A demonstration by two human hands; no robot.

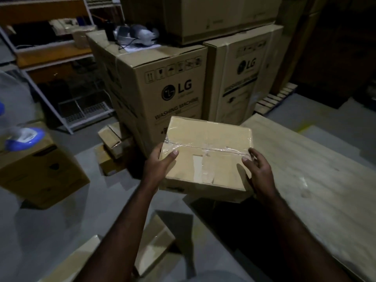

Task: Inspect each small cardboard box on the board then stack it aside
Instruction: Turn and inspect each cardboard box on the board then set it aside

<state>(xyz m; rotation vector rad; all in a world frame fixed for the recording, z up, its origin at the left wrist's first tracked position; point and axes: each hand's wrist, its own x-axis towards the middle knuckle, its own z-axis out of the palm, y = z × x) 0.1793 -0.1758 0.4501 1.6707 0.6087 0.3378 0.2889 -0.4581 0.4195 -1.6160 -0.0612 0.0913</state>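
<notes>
A small brown cardboard box point(207, 157), sealed with clear tape, is held in the air between both hands, its top tilted toward me. My left hand point(160, 161) grips its left edge with the thumb on top. My right hand point(258, 169) grips its right side, thumb on the taped seam. The box hangs over the left edge of a pale wooden board point(317, 176). Small boxes point(114, 143) are stacked on the floor by the big carton, beyond my left hand. Two more small boxes point(154, 241) lie on the floor near my left forearm.
Large washing machine cartons point(160, 88) stand close behind the held box, with another point(238, 78) to the right. A medium carton point(38, 171) carrying a fan base sits at left. Metal shelving point(50, 58) fills the back left. Grey floor lies between them.
</notes>
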